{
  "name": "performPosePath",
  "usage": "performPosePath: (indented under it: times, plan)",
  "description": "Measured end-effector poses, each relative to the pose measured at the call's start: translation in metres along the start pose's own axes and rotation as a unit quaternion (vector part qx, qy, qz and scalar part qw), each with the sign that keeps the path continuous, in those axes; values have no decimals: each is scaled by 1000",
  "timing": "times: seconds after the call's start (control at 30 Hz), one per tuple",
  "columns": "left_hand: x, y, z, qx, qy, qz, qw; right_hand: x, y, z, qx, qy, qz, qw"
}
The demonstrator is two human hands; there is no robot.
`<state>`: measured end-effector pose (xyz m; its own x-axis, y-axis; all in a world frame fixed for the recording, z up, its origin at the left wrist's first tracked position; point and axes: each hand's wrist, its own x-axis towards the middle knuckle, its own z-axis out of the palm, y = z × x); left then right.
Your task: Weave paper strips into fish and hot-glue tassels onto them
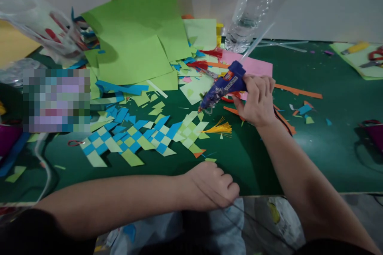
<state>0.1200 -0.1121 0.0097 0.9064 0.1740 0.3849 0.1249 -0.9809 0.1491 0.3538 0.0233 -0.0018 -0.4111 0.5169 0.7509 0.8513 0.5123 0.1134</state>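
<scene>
A blue glue gun [223, 87] is in my right hand [257, 97], its nozzle pointing down and left over the end of a woven paper strip in light and yellow-green [190, 131]. A yellow tassel [220, 128] lies beside that piece. Blue-and-green woven paper pieces [130, 141] stretch leftward across the green table. My left hand [214, 185] is closed in a fist at the table's front edge, with thin dark strands running across it and down; what its fingers enclose is hidden.
Large green sheets [140, 28] lean at the back beside a clear plastic bottle [247, 16]. Red tassels [199, 64], paper scraps and orange strips [302, 91] lie about. A white cable [44, 163] runs at the left; scissors [375, 59] rest at far right.
</scene>
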Motion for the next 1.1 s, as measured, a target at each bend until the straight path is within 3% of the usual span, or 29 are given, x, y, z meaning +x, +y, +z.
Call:
performPosePath:
  times: [0.27,0.7,1.1]
  plan:
    - [-1,1,6,2,22,2,1000,11,-2,-1,53,-23,-48,997]
    - [-3,-1,4,2,27,12,1000,23,-16,-20,80,-193,-5,978]
    - [-3,-1,4,-11,19,5,1000,33,-19,-31,81,-203,0,976]
